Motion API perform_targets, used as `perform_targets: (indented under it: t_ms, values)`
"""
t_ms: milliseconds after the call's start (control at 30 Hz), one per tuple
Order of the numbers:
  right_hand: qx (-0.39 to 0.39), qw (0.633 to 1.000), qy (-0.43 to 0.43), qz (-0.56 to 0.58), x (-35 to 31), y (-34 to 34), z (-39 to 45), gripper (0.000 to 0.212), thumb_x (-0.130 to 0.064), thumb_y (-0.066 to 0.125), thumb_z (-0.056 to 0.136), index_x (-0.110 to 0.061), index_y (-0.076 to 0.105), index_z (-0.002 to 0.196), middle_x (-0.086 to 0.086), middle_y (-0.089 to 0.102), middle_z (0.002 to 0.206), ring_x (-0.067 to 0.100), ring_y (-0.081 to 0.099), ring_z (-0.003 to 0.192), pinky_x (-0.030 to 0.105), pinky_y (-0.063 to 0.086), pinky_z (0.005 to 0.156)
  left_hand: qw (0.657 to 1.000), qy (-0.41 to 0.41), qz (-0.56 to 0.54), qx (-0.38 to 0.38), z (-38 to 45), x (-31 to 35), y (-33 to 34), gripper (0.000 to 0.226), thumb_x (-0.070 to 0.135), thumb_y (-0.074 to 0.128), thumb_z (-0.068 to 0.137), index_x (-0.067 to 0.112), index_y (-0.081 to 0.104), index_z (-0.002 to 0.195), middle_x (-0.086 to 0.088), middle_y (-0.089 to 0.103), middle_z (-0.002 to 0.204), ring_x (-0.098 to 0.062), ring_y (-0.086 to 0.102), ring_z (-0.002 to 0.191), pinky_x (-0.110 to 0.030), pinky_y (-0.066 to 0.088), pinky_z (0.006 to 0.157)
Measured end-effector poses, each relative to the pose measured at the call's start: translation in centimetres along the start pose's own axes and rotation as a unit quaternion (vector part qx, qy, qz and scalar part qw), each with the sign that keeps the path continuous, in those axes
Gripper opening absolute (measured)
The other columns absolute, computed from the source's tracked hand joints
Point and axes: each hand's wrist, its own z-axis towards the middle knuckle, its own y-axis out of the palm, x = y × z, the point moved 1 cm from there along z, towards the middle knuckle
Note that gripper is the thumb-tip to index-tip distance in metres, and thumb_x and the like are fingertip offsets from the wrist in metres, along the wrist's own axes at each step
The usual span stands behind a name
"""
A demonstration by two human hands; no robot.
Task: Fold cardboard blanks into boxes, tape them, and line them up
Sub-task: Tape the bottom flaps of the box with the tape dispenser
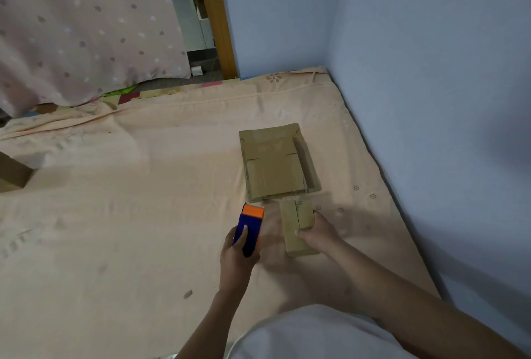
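Note:
A small folded cardboard box (297,226) lies on the peach bedsheet (143,215), its top seam running lengthwise. My right hand (317,231) grips it from the right side, thumb on top. My left hand (240,252) holds a blue and orange tape dispenser (249,228) just left of the box, orange end pointing away from me. A stack of flat cardboard blanks (275,163) lies just beyond the box, nearly touching it.
A blue wall (431,100) borders the bed on the right and behind. A pink spotted curtain (86,28) hangs at the far left beside a wooden door frame (218,14). My white-clad knee (316,333) is at the bottom. A brown box corner (11,172) shows at the left edge.

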Motion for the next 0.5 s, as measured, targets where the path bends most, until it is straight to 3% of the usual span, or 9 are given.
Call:
perform_targets:
  t_ms: [100,200,333,500]
  values:
    - [0.003,1.000,0.006,-0.014,-0.5,0.0,-0.1,0.079,-0.033,0.073,0.087,-0.016,0.030,0.151,0.008,0.055,0.141,0.029,0.053,0.129,0.037,0.047,0.104,0.999,0.039,0.025,0.012,0.1,-0.2,-0.3,0.072,0.006,0.078,0.077,0.013,0.051,0.143,0.001,0.055,0.131,-0.018,0.056,0.112,-0.019,0.050,0.091]
    - [0.010,1.000,0.017,-0.015,-0.9,-0.2,-0.4,0.094,-0.030,0.068,0.090,-0.012,0.008,0.160,0.013,0.046,0.150,0.033,0.048,0.135,0.037,0.046,0.105,0.996,0.075,0.039,0.023,0.2,-0.2,-1.1,0.069,0.010,0.080,0.076,0.013,0.055,0.140,0.003,0.058,0.130,-0.013,0.057,0.108,-0.025,0.054,0.093]
    - [0.015,1.000,0.020,-0.015,-1.0,-0.2,-0.6,0.096,-0.031,0.066,0.090,-0.013,0.005,0.160,0.015,0.047,0.149,0.034,0.050,0.133,0.041,0.047,0.104,0.992,0.112,0.042,0.030,0.1,0.4,-2.3,0.059,0.009,0.083,0.074,0.007,0.063,0.129,0.012,0.059,0.117,0.001,0.052,0.096,0.002,0.041,0.084]
    - [0.015,1.000,0.007,-0.002,-1.3,0.1,-0.9,0.082,-0.030,0.066,0.089,-0.012,0.020,0.156,0.016,0.053,0.142,0.034,0.053,0.128,0.039,0.048,0.102,0.992,0.115,0.043,0.024,0.1,0.3,-3.2,0.060,0.006,0.085,0.073,0.004,0.064,0.128,-0.002,0.065,0.123,0.002,0.051,0.101,0.009,0.033,0.084]
